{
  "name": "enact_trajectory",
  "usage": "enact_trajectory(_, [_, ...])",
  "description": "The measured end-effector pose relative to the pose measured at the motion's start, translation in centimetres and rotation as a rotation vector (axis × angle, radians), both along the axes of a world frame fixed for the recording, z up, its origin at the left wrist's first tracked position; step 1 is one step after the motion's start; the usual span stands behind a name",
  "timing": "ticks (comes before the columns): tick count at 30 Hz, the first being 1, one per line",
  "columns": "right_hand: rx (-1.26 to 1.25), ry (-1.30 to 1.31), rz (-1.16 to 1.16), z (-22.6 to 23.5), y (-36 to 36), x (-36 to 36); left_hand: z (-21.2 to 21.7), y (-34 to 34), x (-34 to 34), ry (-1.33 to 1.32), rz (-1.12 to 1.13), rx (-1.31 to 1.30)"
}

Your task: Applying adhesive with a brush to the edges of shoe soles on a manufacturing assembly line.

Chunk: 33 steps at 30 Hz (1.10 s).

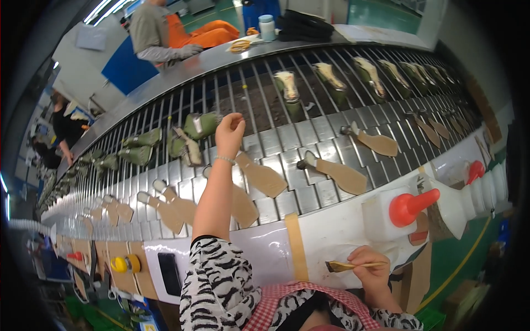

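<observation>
My left hand reaches over the conveyor with its fingers curled in. Close against its left side lies a green shoe upper on the bars; whether the fingers touch it I cannot tell, and anything inside them is hidden. Below my wrist, tan shoe soles with raised heel ends rest on the metal slats. Low on the right, my right hand is closed around the thin handle of a small brush. Its dark bristles point left, above the white work surface.
A white bottle with a red spout stands right of my brush. A black phone and a yellow tape measure lie at the left. More shoe uppers line the conveyor. Across it sits a person in orange.
</observation>
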State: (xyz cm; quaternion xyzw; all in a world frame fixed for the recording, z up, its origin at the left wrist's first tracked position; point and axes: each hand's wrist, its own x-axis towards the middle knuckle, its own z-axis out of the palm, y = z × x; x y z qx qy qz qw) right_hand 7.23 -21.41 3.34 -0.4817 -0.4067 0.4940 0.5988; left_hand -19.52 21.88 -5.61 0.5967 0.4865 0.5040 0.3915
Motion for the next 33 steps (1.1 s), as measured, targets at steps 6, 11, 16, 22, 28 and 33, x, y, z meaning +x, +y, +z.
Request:
enact_trajectory(6, [0.04, -0.051, -0.024, 0.8, 0.0, -2.2, 4.5, -5.3, -13.8, 0.875, 0.668, 0.322])
enact_trajectory(11, [0.051, -0.029, -0.039, 1.3, -0.2, -3.9, 2.2, -5.5, -15.2, 0.828, 0.42, -0.202])
enact_trajectory(16, [0.13, -0.061, -0.034, 2.8, -1.2, -5.2, 3.8, -3.7, -25.2, 0.323, 0.751, 0.194])
enact_trajectory(22, [0.006, -0.076, -0.304, 3.6, -3.5, -3.0, 19.4, -13.5, -23.4, 0.227, 0.118, -0.037])
enact_trajectory(28, [0.057, -0.617, -0.458, 5.1, -6.0, 1.4, 25.1, -22.7, -23.5, 0.094, -0.286, -0.396])
enact_trajectory(33, [-0.091, -0.746, -0.41, 5.2, -5.6, 3.7, 14.4, -22.3, -23.7, 0.098, -0.399, -0.933])
